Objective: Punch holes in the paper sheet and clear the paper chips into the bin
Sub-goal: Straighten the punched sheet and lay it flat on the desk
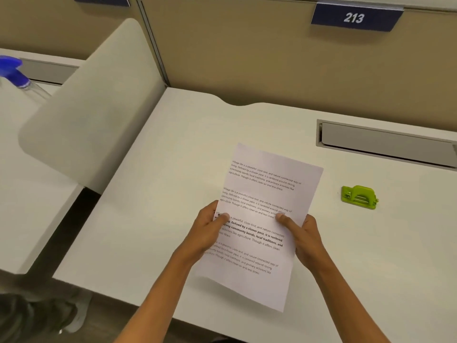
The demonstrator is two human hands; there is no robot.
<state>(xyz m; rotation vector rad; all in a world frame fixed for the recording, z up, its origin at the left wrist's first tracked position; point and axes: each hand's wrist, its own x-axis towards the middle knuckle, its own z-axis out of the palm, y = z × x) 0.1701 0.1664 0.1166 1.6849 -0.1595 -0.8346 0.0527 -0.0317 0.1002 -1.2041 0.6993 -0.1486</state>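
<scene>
A white paper sheet (264,194) with printed paragraphs is held above the white desk (160,194), tilted slightly to the right. My left hand (210,229) grips its left edge with the thumb on top. My right hand (301,236) grips the right edge the same way. A small green hole punch (359,197) sits on the desk to the right of the sheet, apart from both hands. No bin and no paper chips are in view.
A grey cable-tray flap (385,142) is set into the desk at the back right. A beige partition with a "213" sign (354,18) stands behind. A curved divider (94,102) separates the neighbouring desk, where a blue-topped spray bottle (17,73) stands.
</scene>
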